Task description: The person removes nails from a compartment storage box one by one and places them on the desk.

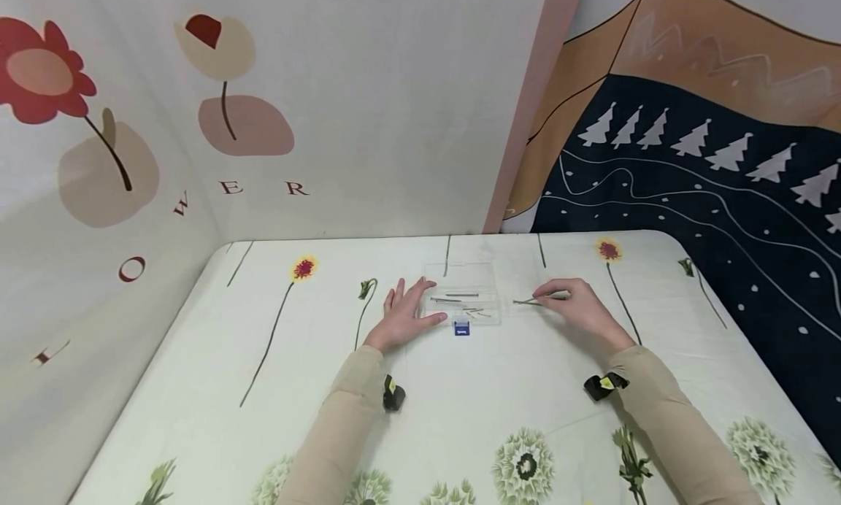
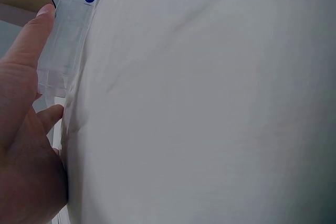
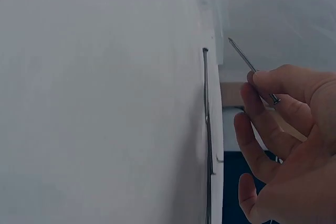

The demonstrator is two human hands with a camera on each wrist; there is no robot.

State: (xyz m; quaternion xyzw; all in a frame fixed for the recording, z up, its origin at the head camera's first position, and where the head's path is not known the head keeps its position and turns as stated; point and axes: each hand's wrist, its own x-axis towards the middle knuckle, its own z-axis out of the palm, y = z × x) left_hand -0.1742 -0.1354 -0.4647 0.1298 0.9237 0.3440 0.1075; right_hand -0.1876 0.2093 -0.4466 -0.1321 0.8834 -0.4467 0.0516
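Note:
My right hand (image 1: pixel 581 308) pinches a long metal nail (image 3: pixel 242 54) between thumb and index finger, its other fingers loosely bent. Below it, further nails (image 3: pixel 206 85) lie on the tablecloth, to the right of a clear plastic box (image 2: pixel 65 40). The box stands with its transparent lid (image 1: pixel 476 274) raised at the back, and a blue latch (image 1: pixel 462 328) at its front. Inside lie longer nails (image 1: pixel 462 295) and several small thin pieces (image 1: pixel 478 314). At the box's left side my left hand (image 1: pixel 404 321) spreads its fingers, thumb and fingertips right at the edge.
The table wears a white cloth (image 1: pixel 473 388) printed with flowers and stems. A light curtain (image 1: pixel 394 111) with flower prints hangs behind it, and a dark cloth (image 1: pixel 663 176) with white trees is at the right. Both wrists carry small black cameras (image 1: pixel 394 395).

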